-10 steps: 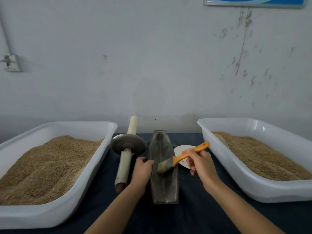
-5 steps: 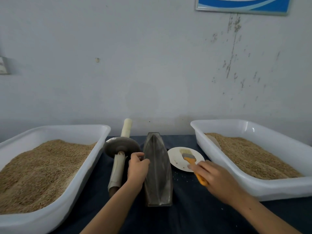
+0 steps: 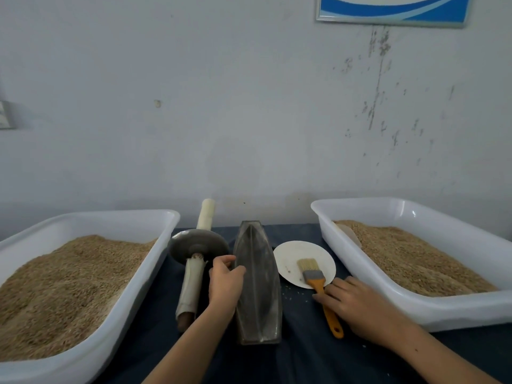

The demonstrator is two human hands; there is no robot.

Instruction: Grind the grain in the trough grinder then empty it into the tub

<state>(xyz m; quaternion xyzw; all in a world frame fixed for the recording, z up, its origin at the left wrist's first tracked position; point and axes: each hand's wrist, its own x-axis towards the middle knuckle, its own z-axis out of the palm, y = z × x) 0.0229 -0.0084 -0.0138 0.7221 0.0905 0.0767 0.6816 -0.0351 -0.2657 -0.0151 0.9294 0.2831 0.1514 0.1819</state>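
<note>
L hand [image 3: 225,284] grips trough [image 3: 257,284] rim, frame center. My R hand [image 3: 357,306], fingers relaxed, rests on brush [image 3: 318,284] handle; bristles on plate [image 3: 288,256]. Grain tubs lower left [image 3: 133,284] & right [image 3: 360,275].

Brush [image 3: 314,275] now laid down; right hand [image 3: 357,309] seemingly released.

left tub [image 3: 83,275]: cut by left edge | brush [image 3: 318,284]: handle partly under right hand [image 3: 357,309]
</note>
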